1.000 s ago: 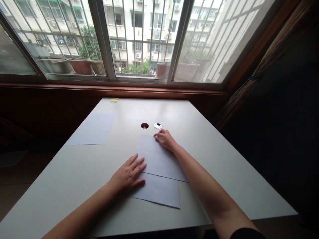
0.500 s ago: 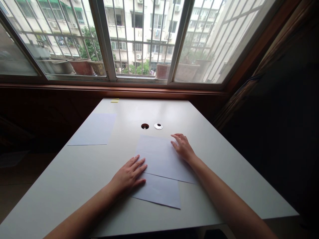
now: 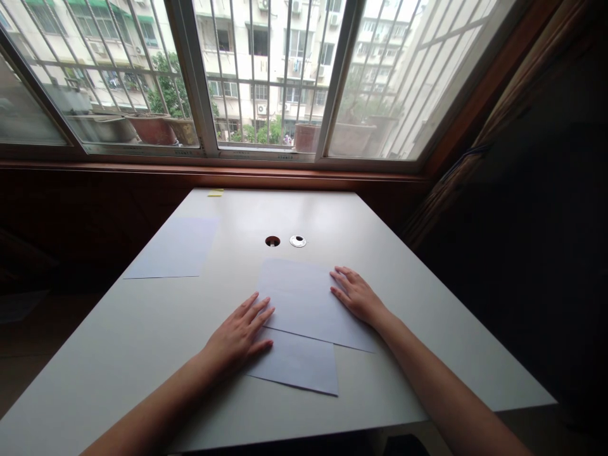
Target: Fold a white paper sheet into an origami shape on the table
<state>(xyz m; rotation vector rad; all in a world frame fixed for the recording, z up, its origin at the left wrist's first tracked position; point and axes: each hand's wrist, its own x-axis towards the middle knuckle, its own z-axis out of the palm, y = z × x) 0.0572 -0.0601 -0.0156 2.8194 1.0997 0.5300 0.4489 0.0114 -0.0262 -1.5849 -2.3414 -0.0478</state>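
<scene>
A pale sheet of paper (image 3: 304, 304) lies folded over on the white table (image 3: 142, 342) in front of me, its upper flap overlapping the lower part (image 3: 299, 364) at a slant. My left hand (image 3: 237, 332) lies flat on the paper's left edge, fingers spread. My right hand (image 3: 358, 296) rests flat on the flap's right edge, fingers stretched out toward the left. Neither hand holds anything.
A second pale sheet (image 3: 173, 247) lies at the table's left side. A round cable hole (image 3: 272, 240) and its loose cap (image 3: 298, 240) sit past the paper. A small yellow item (image 3: 215, 192) is at the far edge below the barred window (image 3: 266, 76).
My right hand slid from the flap's top edge near the cap down to its right side and flattened there. My left hand stayed in place on the left edge.
</scene>
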